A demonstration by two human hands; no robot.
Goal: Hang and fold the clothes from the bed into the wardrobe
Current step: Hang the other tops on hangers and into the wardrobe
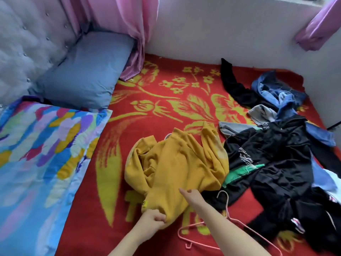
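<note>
My left grip (153,218) pinches the hem of the sweater (175,167), which lies crumpled on the bed (147,93) at 6 o'clock. My right grip (191,195) touches its edge, fingers hidden in cloth, so I cannot tell how far it is closed. A hanger (227,211) lies at 5 o'clock, with the clothes (276,163) at 3.

Both bare forearms reach forward from the lower edge, the right one crossing further ahead. The left hand (153,218) is curled, its fingers and thumb pinching the hem of the yellow garment (177,163). The right hand (191,196) lies back upward with the thumb stretched to the left; its other fingers cannot be seen clearly.
</note>
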